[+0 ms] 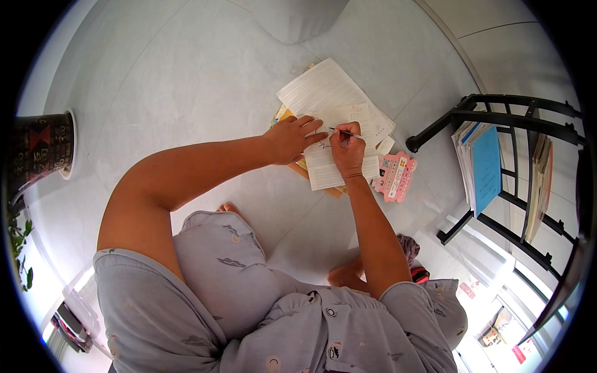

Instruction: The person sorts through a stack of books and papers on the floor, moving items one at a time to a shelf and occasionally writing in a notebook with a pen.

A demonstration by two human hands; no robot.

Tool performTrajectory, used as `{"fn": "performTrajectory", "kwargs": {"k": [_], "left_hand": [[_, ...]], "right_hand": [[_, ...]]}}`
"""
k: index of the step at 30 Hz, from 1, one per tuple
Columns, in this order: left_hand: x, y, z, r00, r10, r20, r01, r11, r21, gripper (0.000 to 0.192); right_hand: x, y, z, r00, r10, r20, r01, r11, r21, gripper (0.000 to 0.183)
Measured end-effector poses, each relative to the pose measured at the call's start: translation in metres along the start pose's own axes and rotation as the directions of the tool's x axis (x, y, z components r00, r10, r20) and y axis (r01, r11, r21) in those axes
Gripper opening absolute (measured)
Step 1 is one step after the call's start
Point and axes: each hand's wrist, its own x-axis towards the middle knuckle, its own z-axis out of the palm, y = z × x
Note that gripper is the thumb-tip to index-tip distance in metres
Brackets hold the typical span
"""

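My right hand (pixel 347 145) is closed around a slim pen (pixel 347 133), its dark tip at a lined sheet of paper (pixel 326 168). Dark handwritten strokes (pixel 322 143) show on that sheet between my two hands. Flat on the paper's left side rests my left hand (pixel 295 138), fingers spread and pointing toward the pen. Another lined sheet (pixel 324 86) lies beyond, partly under the first. Below them are yellowish papers or booklets (pixel 336 191), mostly covered. A pink card with a scalloped edge (pixel 396 176) sits on the floor right of the stack.
A black metal rack (pixel 510 120) at the right holds a blue folder (pixel 486 170) and several books or papers (pixel 541 186). At the far left stands a dark patterned pot (pixel 42 149) near a leafy plant (pixel 23 252). Pale tiles (pixel 186 93) form the floor.
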Motion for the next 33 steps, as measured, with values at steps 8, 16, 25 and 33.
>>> {"fn": "performTrajectory", "kwargs": {"k": [8, 16, 25, 33], "left_hand": [[0.0014, 0.0013, -0.0032, 1.0, -0.002, 0.006, 0.002, 1.0, -0.021, 0.077], [0.0011, 0.0016, -0.0034, 1.0, -0.007, 0.023, 0.008, 1.0, -0.018, 0.077], [0.002, 0.0018, -0.0015, 1.0, -0.008, 0.011, 0.008, 1.0, -0.02, 0.079], [0.0024, 0.0013, 0.0005, 1.0, -0.009, 0.003, 0.009, 1.0, -0.012, 0.079]], "right_hand": [[0.0, 0.0003, 0.0001, 1.0, -0.012, -0.007, 0.012, 1.0, 0.001, 0.011], [-0.0008, -0.0005, -0.0007, 0.999, 0.002, 0.046, -0.001, 1.0, -0.029, 0.01], [-0.0006, 0.0023, -0.0024, 0.999, -0.008, 0.044, 0.01, 0.999, -0.033, 0.011], [-0.0009, 0.0041, -0.0012, 1.0, 0.0, 0.028, 0.001, 1.0, -0.011, 0.011]]}}
